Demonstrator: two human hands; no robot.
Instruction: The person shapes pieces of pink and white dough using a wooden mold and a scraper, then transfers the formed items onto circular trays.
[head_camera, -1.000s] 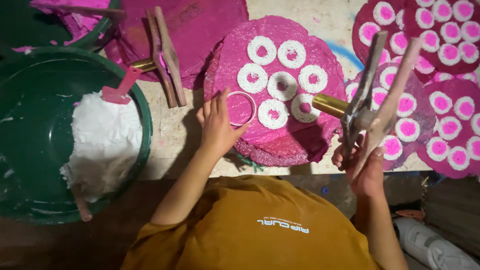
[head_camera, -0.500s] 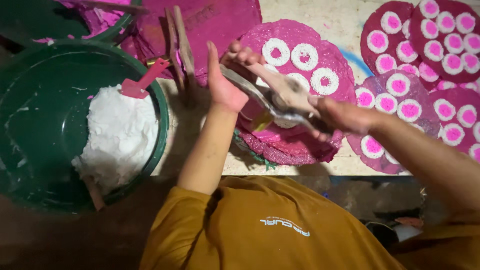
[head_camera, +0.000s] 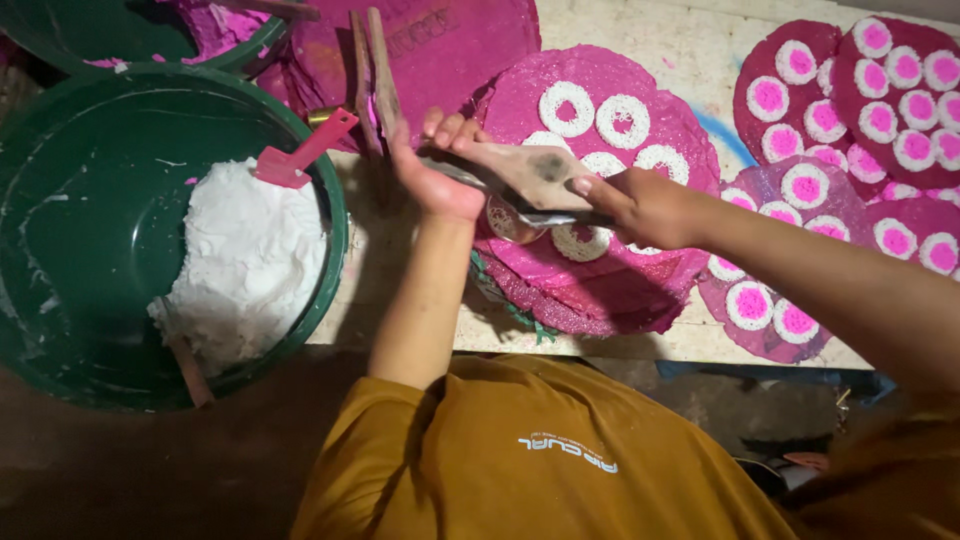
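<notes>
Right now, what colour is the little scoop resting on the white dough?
Pink; the scoop shows best in the head view.

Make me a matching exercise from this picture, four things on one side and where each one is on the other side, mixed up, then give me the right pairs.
Things:
1. white dough
2. pink scraper
3. wooden press
4. white rings

Places:
A. lying on the round pink mat in the middle
B. held between the left hand and the right hand
C. heaped inside the green basin
D. leaning on the basin's rim, blade on the dough

Right pairs: 1-C, 2-D, 3-B, 4-A
</notes>
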